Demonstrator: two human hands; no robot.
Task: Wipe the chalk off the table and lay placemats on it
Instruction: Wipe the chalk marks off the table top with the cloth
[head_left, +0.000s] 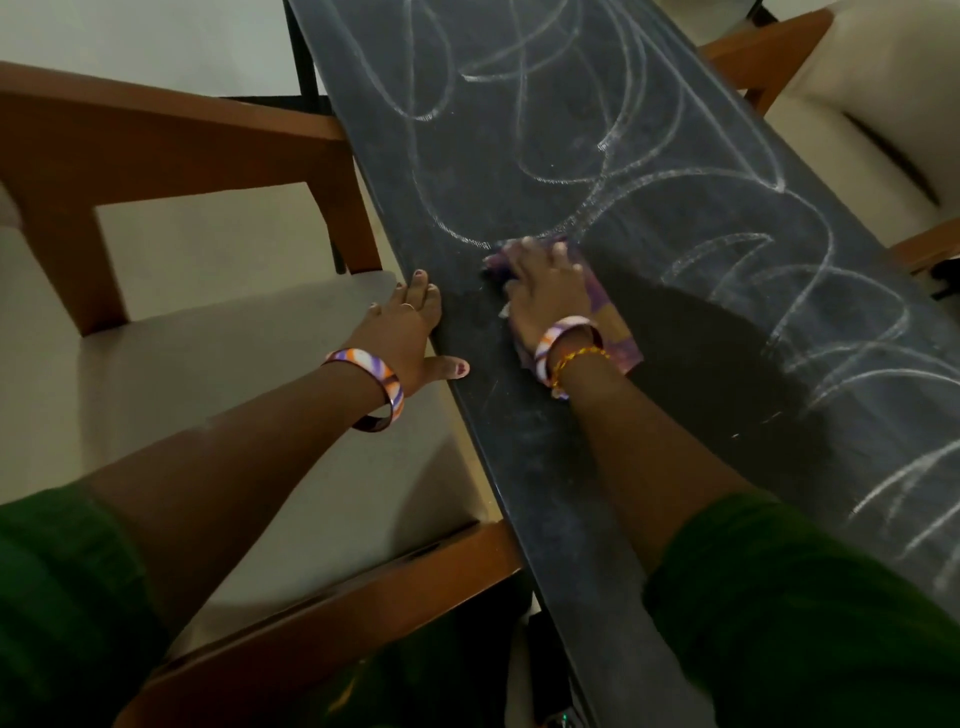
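Dark table (519, 493), white chalk scribbles (597, 171) across it, purple cloth (618, 348) lying on top

Worktop (649, 171) running lengthwise from near to far, narrow. Cloth (608, 332) flat on it near the left edge, about midway along, pinned under the right hand (545, 296). Left hand (410, 332) resting on the left edge itself, just beside the cloth, thumb on top. Chalk marks (727, 218) spread beyond the cloth toward the far end and along the right edge. Chair (208, 338) drawn up against the left edge; second chair (872, 104) off the right edge, toward the far end.
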